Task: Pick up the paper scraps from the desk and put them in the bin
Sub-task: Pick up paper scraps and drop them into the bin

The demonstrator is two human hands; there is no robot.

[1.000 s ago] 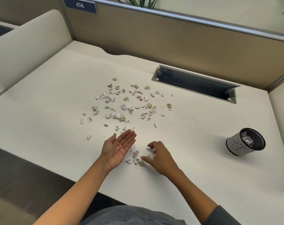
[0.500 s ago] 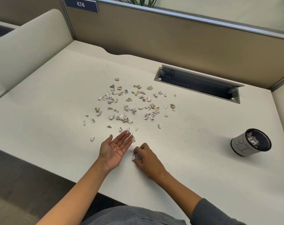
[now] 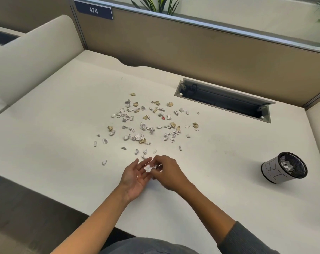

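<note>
Several white and tan paper scraps (image 3: 148,121) lie scattered across the middle of the pale desk (image 3: 55,143). My left hand (image 3: 133,177) rests palm up near the desk's front, fingers spread. My right hand (image 3: 166,172) is pressed against its fingertips, pinching a small clump of white scraps (image 3: 149,167) over the left fingers. The bin (image 3: 283,167), a small black mesh cup wrapped in white paper, stands at the right with crumpled paper inside.
An open cable tray slot (image 3: 223,99) is sunk into the desk at the back right. A tan partition (image 3: 192,48) closes off the back, a rounded divider (image 3: 27,52) the left. The desk's front edge runs under my forearms.
My right hand gathered the small pile of scraps from the desk and lifted it onto the fingers of my open left hand. The spot where that pile lay is bare now.
</note>
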